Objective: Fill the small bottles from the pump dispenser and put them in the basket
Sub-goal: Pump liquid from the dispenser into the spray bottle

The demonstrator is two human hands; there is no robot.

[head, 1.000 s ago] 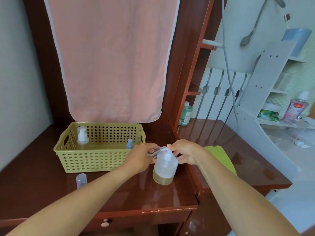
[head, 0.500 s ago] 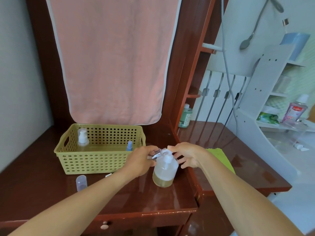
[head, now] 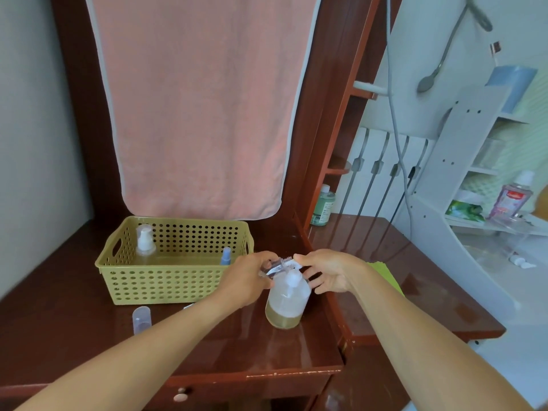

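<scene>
Surface: glossy red-brown wood (head: 59, 321), smooth and reflective.
Backdrop: soft pink towel (head: 201, 108) hanging flat behind the basket.
Basket: olive-green perforated plastic (head: 163, 283), rectangular, on the left of the surface. A clear pump bottle (head: 144, 243) stands upright at its left end and a small blue-capped bottle (head: 226, 256) at its right end.
Loose piece: small translucent rounded item (head: 141, 318) on the surface just in front of the basket; I cannot tell whether it is a cap or a bottle.
Left grip: left hand (head: 246, 280) curls its fingers round a small clear bottle (head: 275, 266), tilted with its threaded neck at the spout.
Pump dispenser: translucent, round-shouldered plastic (head: 286, 304), upright just right of the basket, with amber liquid only in its bottom part.
Right grip: right hand (head: 329, 274) lays its thumb on the white pump head, its other fingers loosely spread and holding nothing.
Far right: flat green cloth (head: 385, 277) behind that wrist.
</scene>
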